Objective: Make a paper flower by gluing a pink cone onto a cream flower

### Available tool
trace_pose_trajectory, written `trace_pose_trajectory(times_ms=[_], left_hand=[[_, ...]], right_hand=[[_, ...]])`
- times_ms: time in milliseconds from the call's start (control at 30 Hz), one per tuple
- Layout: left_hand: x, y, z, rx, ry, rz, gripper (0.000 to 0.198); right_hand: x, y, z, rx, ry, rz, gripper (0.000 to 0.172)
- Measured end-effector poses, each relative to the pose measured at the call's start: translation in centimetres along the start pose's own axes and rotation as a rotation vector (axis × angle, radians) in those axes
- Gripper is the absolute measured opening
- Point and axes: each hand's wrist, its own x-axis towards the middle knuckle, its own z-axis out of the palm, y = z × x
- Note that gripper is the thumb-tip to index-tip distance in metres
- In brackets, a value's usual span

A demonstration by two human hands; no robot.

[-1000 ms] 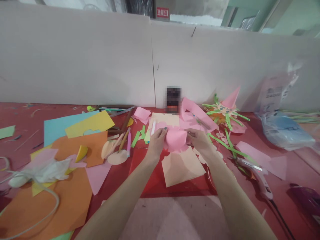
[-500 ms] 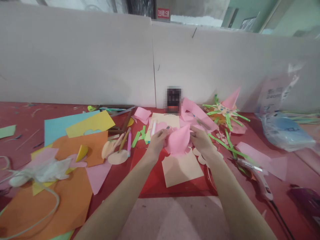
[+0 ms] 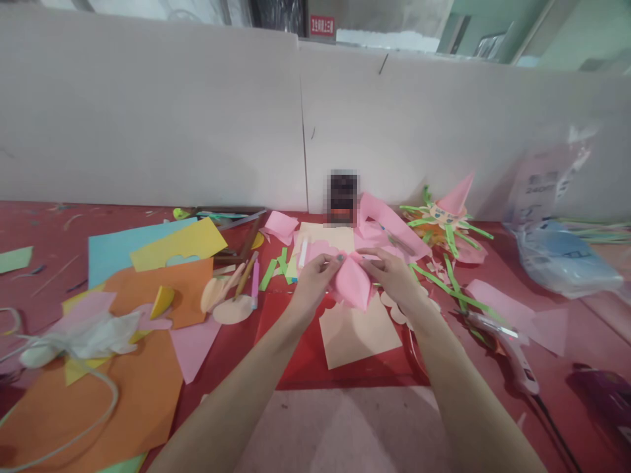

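Between my two hands is a curled piece of pink paper (image 3: 353, 284), bent round with one pointed corner toward me. My left hand (image 3: 318, 274) pinches its upper left edge. On the other side my right hand (image 3: 384, 266) pinches the upper right edge, thumb and fingers closed on it. Below the pink paper lies a cream sheet (image 3: 359, 336) on a red folder-like sheet (image 3: 296, 355). Scalloped cream cutouts (image 3: 394, 309) sit partly hidden beside my right wrist.
A glue gun (image 3: 507, 348) with a black cord lies at right. Behind it stands a paper figure with a pink cone hat (image 3: 456, 197). Orange paper (image 3: 152, 295), a yellow sheet (image 3: 182, 246), markers (image 3: 255, 282) and a white cable (image 3: 111, 394) spread at left. A white wall (image 3: 197, 125) rises behind.
The pink paper has turned in my hands: its pointed corner was at the upper right and now points down toward me. My hands have moved closer together at its top edge.
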Motion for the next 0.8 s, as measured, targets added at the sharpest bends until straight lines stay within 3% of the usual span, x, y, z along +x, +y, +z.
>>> trace_pose_trajectory(times_ms=[367,500,633,800], left_hand=[[0.41,-0.43,-0.17,0.048,0.12,0.035,0.038],[0.25,-0.24,0.08,0.013,0.096,-0.003,0.041],[0.2,-0.45,0.21,0.061,-0.01,0.015,0.036],[0.14,-0.44,-0.21,0.066,0.064,0.045,0.036]], right_hand=[[-0.39,-0.96,0.35,0.011,0.005,-0.032,0.046],[-0.32,-0.61,0.18,-0.057,0.046,-0.058,0.041],[-0.25,-0.34,0.06,-0.054,0.025,-0.046,0.038],[-0.24,-0.54,0.3,-0.015,0.004,-0.015,0.041]])
